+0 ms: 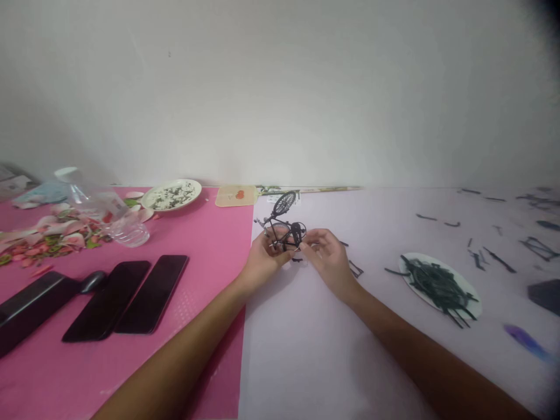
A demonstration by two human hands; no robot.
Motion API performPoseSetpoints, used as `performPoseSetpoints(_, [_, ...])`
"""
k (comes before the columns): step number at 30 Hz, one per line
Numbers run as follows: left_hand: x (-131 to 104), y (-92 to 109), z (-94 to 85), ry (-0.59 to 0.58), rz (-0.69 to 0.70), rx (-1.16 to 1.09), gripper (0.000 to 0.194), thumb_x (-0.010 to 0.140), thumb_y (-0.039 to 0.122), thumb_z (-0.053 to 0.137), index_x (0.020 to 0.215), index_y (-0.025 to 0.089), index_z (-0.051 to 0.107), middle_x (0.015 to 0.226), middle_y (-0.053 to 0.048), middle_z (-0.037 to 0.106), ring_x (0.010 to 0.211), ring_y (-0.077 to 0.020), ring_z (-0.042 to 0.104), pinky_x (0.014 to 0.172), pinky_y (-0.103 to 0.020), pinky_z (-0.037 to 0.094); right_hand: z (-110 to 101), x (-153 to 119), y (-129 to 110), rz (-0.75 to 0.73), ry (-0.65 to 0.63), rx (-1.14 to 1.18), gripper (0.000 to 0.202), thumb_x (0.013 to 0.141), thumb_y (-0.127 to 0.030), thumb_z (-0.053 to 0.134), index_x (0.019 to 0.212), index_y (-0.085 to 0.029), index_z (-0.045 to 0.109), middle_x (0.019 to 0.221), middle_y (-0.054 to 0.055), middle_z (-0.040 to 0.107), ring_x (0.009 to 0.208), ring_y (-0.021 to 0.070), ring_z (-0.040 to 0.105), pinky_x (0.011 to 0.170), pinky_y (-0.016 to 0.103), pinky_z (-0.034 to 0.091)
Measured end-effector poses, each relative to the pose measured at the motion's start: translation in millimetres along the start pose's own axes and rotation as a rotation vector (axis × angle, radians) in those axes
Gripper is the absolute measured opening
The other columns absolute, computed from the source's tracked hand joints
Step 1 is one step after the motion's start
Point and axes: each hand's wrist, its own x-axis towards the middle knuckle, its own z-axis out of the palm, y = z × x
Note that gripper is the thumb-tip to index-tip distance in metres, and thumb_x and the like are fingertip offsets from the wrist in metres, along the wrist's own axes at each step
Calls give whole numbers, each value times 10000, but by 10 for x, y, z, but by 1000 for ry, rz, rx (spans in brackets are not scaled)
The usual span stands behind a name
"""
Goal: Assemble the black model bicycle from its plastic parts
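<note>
A small black model bicycle [284, 228] is tilted on end above the white part of the table, one spoked wheel [284, 203] pointing up and away. My left hand [265, 256] is closed around its frame and lower wheel from the left. From the other side my right hand [324, 254] pinches at the bicycle's right end, near its dark rear section. Thumb and forefinger meet around a tiny pale, thin piece there, too small to name. The fingers hide part of the lower wheel.
On the right, an oval plate [406, 283] holds dark strips, with loose black parts [499, 259] beyond. Left on the pink cover lie two phones [153, 294], a black case-like object [35, 303], a plastic bottle [105, 207], petals [48, 233] and a plate of white bits [199, 189].
</note>
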Motion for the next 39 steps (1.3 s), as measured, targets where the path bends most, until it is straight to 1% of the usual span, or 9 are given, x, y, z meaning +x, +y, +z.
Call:
performPoseSetpoints(3, [5,0,8,13,-7,-4,617,660,196,927,1162,187,569,1032,-65,710,966,-204,711,861,-345,569,8,4,3,25,-3,51,303,867,-368,800,1052,-250,591,972,25,710,877,180,669,761,319,517])
performPoseSetpoints(8, [5,29,38,94,-44,-6,699,615,196,955,1170,208,530,1092,-66,701,855,-183,725,741,-310,574,18,9,-8,86,-11,156,359,853,-368,815,1013,-267,510,949,-5,701,797,146,638,715,292,496])
performPoseSetpoints(13, [2,54,35,69,-158,-46,730,628,218,970,1210,187,530,1072,-108,758,941,-239,763,873,-387,584,19,15,-34,169,-26,286,449,824,-372,842,997,-279,438,946,-26,717,788,132,641,688,266,474])
performPoseSetpoints(15, [-2,35,26,63,-174,-51,717,640,247,972,1211,184,544,1065,-117,777,962,-248,768,923,-406,567,24,16,-54,198,-14,314,479,804,-379,857,997,-279,430,949,-30,722,774,126,643,667,255,463])
performPoseSetpoints(18, [-13,-12,22,68,-185,-52,672,662,290,964,1205,183,583,1038,-113,792,954,-246,766,904,-386,553,38,12,-90,241,9,329,510,778,-387,875,1006,-277,433,944,-31,726,735,113,628,644,244,449])
performPoseSetpoints(23, [-43,-44,76,109,-165,-69,504,651,309,958,1054,155,699,1010,-99,786,936,-228,749,871,-348,546,62,-11,-128,285,23,361,543,747,-398,896,1005,-279,433,941,-29,728,726,117,626,636,249,454])
performPoseSetpoints(29, [-62,13,140,217,-125,-67,498,559,281,989,963,154,727,877,-51,770,812,-190,723,805,-325,555,72,-26,-105,214,60,327,516,754,-364,901,968,-273,440,904,-26,745,810,136,665,793,295,510])
performPoseSetpoints(33, [-62,49,149,232,-150,-46,518,545,289,995,966,147,729,792,-28,736,736,-163,691,745,-299,542,76,-21,-88,186,80,288,482,756,-372,899,930,-266,462,880,-23,740,788,141,668,781,303,519])
performPoseSetpoints(39, [-61,64,153,246,-132,32,499,541,287,996,947,153,738,704,24,660,629,-97,572,642,-242,472,67,-18,-102,159,81,246,440,757,-380,896,880,-253,493,836,-20,726,787,154,679,774,313,522])
